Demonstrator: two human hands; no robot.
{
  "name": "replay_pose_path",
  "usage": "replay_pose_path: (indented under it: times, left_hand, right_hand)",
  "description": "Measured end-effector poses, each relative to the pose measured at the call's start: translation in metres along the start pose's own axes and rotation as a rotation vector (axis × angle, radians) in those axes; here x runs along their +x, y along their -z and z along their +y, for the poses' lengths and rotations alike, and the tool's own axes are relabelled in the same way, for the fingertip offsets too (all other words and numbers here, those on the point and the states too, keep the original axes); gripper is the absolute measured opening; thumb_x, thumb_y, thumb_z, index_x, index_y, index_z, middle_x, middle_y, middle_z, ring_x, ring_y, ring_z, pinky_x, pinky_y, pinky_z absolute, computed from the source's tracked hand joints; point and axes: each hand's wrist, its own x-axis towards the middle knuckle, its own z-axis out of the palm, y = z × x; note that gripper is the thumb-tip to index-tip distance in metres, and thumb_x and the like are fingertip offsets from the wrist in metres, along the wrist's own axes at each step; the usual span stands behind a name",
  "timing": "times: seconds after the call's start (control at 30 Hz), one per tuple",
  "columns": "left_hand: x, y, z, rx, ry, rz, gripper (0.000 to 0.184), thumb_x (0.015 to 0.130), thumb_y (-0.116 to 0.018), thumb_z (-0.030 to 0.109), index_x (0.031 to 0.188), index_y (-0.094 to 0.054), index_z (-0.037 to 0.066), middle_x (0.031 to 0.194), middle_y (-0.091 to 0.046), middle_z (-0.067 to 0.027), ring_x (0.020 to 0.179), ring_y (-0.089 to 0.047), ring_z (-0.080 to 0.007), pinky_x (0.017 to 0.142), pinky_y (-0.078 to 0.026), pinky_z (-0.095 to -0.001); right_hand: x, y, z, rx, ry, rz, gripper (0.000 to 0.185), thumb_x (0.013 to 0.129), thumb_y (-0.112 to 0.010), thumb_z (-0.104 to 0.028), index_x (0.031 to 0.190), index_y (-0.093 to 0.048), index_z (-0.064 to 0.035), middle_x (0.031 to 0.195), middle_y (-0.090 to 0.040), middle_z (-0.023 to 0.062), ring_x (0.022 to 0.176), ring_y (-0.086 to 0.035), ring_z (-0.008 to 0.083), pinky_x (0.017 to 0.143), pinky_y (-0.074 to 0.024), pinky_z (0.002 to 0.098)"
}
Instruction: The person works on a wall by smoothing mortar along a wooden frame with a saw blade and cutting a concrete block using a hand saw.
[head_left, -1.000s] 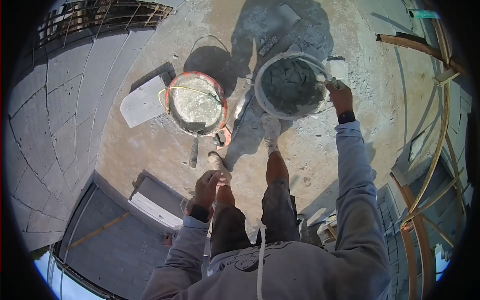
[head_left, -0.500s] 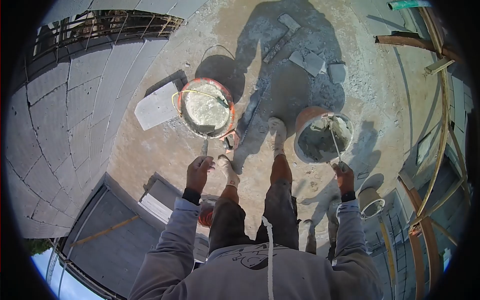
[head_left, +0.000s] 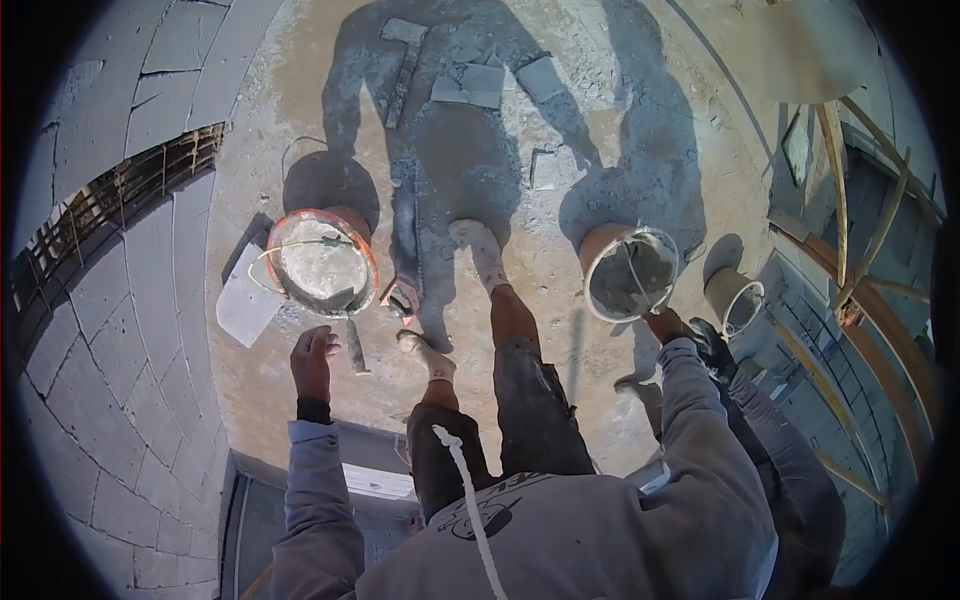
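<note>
My left hand (head_left: 312, 358), its fingers loosely apart, is empty beside a trowel (head_left: 356, 345). The trowel's blade rests at the near rim of an orange-red bucket (head_left: 374, 270) of pale wet mix, its handle pointing toward me. My right hand (head_left: 664, 325) is closed on the handle (head_left: 638, 275) of a second bucket (head_left: 590, 268), at its near rim. Grey mortar (head_left: 632, 272) coats the inside of that bucket. A co-worker's dark-gloved hand (head_left: 712, 348) is close beside my right hand.
A pale block (head_left: 243, 305) lies left of the orange-red bucket. An orange-handled tool (head_left: 400, 298) is near my foot. Broken slabs (head_left: 483, 84) and a hammer-shaped tool (head_left: 404, 65) lie farther off. A small bucket (head_left: 740, 302) stands right, near wooden props (head_left: 835, 190). Block walls rise left.
My left hand has let go of the trowel, which now rests at the bucket. The view has shifted right, and a co-worker's gloved hand and sleeve have come in beside my right arm.
</note>
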Motion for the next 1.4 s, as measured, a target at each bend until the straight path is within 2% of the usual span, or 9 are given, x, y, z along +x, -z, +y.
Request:
replay_pose_path:
  times: [0.07, 0.2, 0.47, 0.83, 0.9, 1.07, 1.17, 1.27, 1.4]
  left_hand:
    - [0.005, -0.009, -0.001, 0.046, -0.035, -0.070, 0.030, 0.088, -0.057, 0.029, 0.099, -0.062, 0.002, 0.085, -0.063, -0.0066, 0.074, -0.059, -0.0140, 0.068, -0.045, -0.0270]
    - [-0.015, -0.042, 0.011, -0.017, -0.083, -0.238, 0.028, 0.089, -0.057, 0.030, 0.100, -0.060, 0.004, 0.084, -0.061, -0.0025, 0.069, -0.057, -0.0100, 0.064, -0.042, -0.0236]
    - [-0.053, -0.052, 0.034, 0.127, -0.243, -0.397, 0.024, 0.088, -0.056, 0.026, 0.097, -0.061, 0.004, 0.080, -0.061, -0.0032, 0.069, -0.056, -0.0114, 0.066, -0.043, -0.0248]
    - [-0.146, 0.065, -0.016, 0.056, -0.433, -0.435, 0.018, 0.085, -0.057, 0.021, 0.091, -0.061, 0.004, 0.076, -0.061, -0.0035, 0.061, -0.057, -0.0096, 0.053, -0.042, -0.0202]
    - [-0.177, 0.058, -0.036, 0.041, -0.439, -0.469, 0.017, 0.084, -0.055, 0.017, 0.091, -0.060, 0.002, 0.071, -0.058, -0.0032, 0.055, -0.053, -0.0085, 0.046, -0.039, -0.0177]
    - [-0.222, 0.026, -0.083, 0.317, -0.509, -0.648, 0.022, 0.085, -0.057, 0.023, 0.092, -0.062, 0.003, 0.077, -0.063, -0.0054, 0.062, -0.059, -0.0111, 0.056, -0.045, -0.0222]
    - [-0.257, 0.002, -0.091, 0.425, -0.586, -0.766, 0.024, 0.085, -0.057, 0.024, 0.092, -0.062, 0.002, 0.078, -0.063, -0.0055, 0.063, -0.060, -0.0120, 0.057, -0.046, -0.0227]
    - [-0.301, -0.014, -0.080, 0.608, -0.722, -0.838, 0.023, 0.084, -0.055, 0.022, 0.092, -0.062, 0.001, 0.079, -0.063, -0.0059, 0.065, -0.061, -0.0125, 0.058, -0.045, -0.0228]
    - [-0.310, -0.048, -0.060, 0.896, -0.784, -0.855, 0.024, 0.084, -0.056, 0.024, 0.091, -0.062, 0.002, 0.077, -0.063, -0.0048, 0.061, -0.060, -0.0123, 0.054, -0.046, -0.0230]
  right_hand:
    - [0.016, -0.037, 0.022, -0.195, -0.082, -0.011, 0.048, 0.077, -0.060, -0.043, 0.100, -0.064, -0.0014, 0.100, -0.065, 0.0204, 0.100, -0.059, 0.0352, 0.088, -0.0454, 0.0421]
    - [-0.039, -0.031, -0.060, 0.314, -0.170, 0.145, 0.062, 0.075, -0.064, -0.039, 0.120, -0.053, 0.0020, 0.124, -0.053, 0.0230, 0.118, -0.048, 0.0362, 0.100, -0.0382, 0.0398]
    - [-0.167, -0.110, -0.140, 0.628, 0.155, 0.039, 0.043, 0.080, -0.060, -0.039, 0.102, -0.062, -0.0023, 0.100, -0.065, 0.0186, 0.093, -0.061, 0.0338, 0.083, -0.0473, 0.0392]
    - [-0.358, -0.271, -0.054, 0.628, -0.064, -0.072, 0.051, 0.074, -0.054, -0.042, 0.096, -0.067, 0.0016, 0.104, -0.062, 0.0242, 0.101, -0.059, 0.0358, 0.090, -0.0453, 0.0407]
    - [-0.377, -0.283, -0.037, 0.591, -0.048, -0.071, 0.052, 0.074, -0.053, -0.041, 0.100, -0.066, 0.0021, 0.106, -0.062, 0.0245, 0.102, -0.059, 0.0358, 0.090, -0.0451, 0.0407]
    - [-0.385, -0.308, -0.014, 0.721, -0.095, 0.131, 0.047, 0.079, -0.052, -0.044, 0.090, -0.067, -0.0009, 0.099, -0.064, 0.0225, 0.096, -0.060, 0.0359, 0.084, -0.0464, 0.0420]
    - [-0.421, -0.279, -0.004, 0.900, -0.138, 0.148, 0.052, 0.079, -0.050, -0.041, 0.105, -0.063, 0.0017, 0.112, -0.059, 0.0244, 0.107, -0.056, 0.0353, 0.092, -0.0442, 0.0405]
    - [-0.436, -0.277, 0.007, 1.013, -0.134, 0.217, 0.050, 0.079, -0.050, -0.040, 0.104, -0.064, 0.0012, 0.112, -0.059, 0.0245, 0.106, -0.057, 0.0355, 0.091, -0.0446, 0.0403]
    - [-0.429, -0.314, 0.017, 1.318, -0.354, 0.340, 0.043, 0.076, -0.057, -0.039, 0.094, -0.067, -0.0011, 0.095, -0.065, 0.0215, 0.093, -0.063, 0.0350, 0.082, -0.0489, 0.0402]
